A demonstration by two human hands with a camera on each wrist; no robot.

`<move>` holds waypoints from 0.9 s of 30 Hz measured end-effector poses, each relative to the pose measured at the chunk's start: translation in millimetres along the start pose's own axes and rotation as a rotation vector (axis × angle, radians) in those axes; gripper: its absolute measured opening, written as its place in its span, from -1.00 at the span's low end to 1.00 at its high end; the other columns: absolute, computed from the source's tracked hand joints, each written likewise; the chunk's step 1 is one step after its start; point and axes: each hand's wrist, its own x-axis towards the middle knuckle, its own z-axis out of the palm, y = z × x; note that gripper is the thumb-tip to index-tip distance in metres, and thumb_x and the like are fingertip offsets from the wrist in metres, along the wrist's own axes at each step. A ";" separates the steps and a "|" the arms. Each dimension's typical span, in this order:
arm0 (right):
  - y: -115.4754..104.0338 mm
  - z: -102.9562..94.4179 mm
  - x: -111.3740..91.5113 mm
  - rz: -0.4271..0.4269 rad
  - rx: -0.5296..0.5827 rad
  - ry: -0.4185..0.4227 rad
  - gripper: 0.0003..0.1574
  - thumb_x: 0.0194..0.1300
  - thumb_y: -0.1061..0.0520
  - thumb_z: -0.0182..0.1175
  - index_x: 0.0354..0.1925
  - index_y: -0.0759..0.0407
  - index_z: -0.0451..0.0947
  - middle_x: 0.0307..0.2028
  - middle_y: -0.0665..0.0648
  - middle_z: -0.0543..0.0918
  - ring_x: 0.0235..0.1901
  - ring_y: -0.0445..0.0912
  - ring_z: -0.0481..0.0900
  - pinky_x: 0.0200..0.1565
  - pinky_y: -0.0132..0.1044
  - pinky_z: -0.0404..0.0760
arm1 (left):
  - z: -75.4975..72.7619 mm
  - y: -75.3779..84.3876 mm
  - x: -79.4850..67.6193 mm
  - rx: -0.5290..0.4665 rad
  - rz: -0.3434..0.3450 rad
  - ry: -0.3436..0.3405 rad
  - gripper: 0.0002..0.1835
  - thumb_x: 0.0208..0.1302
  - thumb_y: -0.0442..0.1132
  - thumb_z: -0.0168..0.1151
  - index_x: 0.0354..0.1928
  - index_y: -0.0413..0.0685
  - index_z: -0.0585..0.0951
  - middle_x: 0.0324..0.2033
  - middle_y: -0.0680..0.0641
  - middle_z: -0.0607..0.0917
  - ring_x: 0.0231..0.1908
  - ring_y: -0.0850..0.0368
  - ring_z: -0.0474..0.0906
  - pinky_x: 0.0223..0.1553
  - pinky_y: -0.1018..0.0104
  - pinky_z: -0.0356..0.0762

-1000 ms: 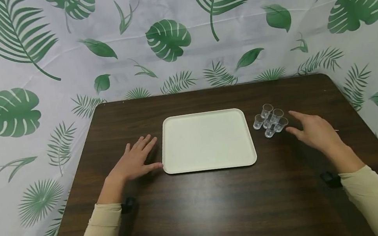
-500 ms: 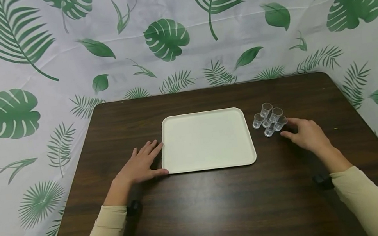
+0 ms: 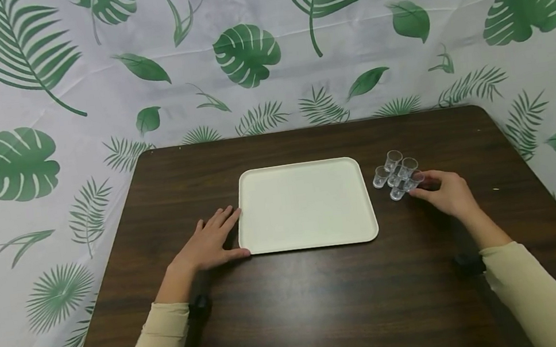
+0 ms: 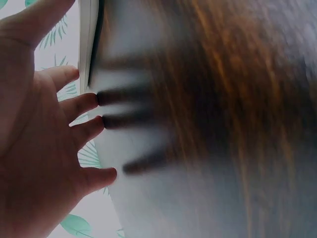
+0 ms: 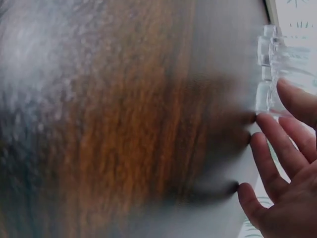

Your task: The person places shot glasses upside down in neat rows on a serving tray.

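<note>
A cream rectangular tray (image 3: 305, 205) lies flat on the dark wooden table. At its left edge rests my left hand (image 3: 207, 246), fingers spread and the thumb by the front left corner; in the left wrist view the fingertips are on the tabletop next to the tray rim (image 4: 85, 44). Several small clear shot glasses (image 3: 393, 160) stand in a tight cluster right of the tray. My right hand (image 3: 447, 193) has thumb and index finger around the nearest right-hand shot glass (image 3: 415, 180), pinching it. In the right wrist view that glass (image 5: 263, 95) is partly hidden by the thumb.
The brown table (image 3: 325, 306) has its far edge against a white cloth backdrop (image 3: 187, 109) printed with green leaves. A tiny pale speck (image 3: 496, 189) lies on the table right of the right hand.
My right hand has moved left from beside the cluster and closed its thumb and finger on the near right shot glass. My left hand has slid slightly right, onto the tray's edge.
</note>
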 end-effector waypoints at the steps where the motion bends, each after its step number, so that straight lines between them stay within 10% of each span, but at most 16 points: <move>1: 0.3 0.8 0.3 0.006 0.001 0.003 -0.35 0.19 -0.12 0.34 0.06 0.33 0.55 -0.15 0.40 0.65 -0.13 0.22 0.56 -0.11 0.12 0.43 | 0.2 0.4 -0.3 -0.010 -0.005 -0.002 0.09 0.07 0.42 0.18 0.52 0.13 -0.03 0.49 -0.12 -0.01 0.47 -0.15 -0.15 0.24 -0.44 -0.16; 27: 2.1 -5.1 -2.5 0.015 0.023 0.054 -0.45 0.25 -0.09 0.28 0.00 0.32 0.53 -0.15 0.42 0.65 -0.15 0.24 0.60 -0.16 0.08 0.46 | 0.3 2.2 0.4 -0.108 -0.015 -0.043 0.10 0.10 0.35 0.23 0.52 0.07 -0.07 0.49 -0.18 -0.08 0.46 -0.21 -0.26 0.17 -0.53 -0.26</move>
